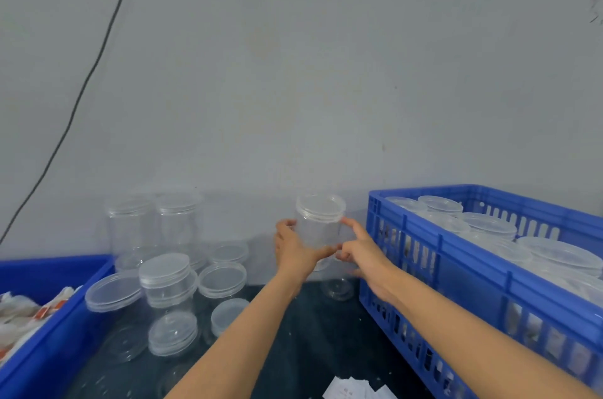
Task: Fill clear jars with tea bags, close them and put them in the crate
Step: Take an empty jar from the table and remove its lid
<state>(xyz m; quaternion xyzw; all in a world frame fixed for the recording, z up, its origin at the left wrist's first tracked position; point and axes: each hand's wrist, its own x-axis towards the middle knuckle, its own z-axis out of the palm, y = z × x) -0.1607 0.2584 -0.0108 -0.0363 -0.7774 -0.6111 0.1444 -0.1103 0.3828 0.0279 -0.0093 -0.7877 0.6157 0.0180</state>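
Note:
A clear lidded jar (pixel 320 219) is held up above the dark table near the wall. My left hand (pixel 293 250) grips its left side and bottom, fingers curled round it. My right hand (pixel 362 250) touches its right side with thumb and fingers around the lower edge. The jar looks empty. The blue slatted crate (pixel 456 271) stands to the right, holding several closed jars (pixel 489 225). Tea bags (pixel 29 317) lie in a blue bin (pixel 55 343) at the left.
Several clear jars (pixel 168 281) and loose lids (pixel 112 291) crowd the table's left and middle, some stacked, some on their sides. Another jar (pixel 337 287) stands beside the crate under my hands. White paper packets (pixel 355 390) lie at the front edge. A black cable (pixel 81 95) runs down the wall.

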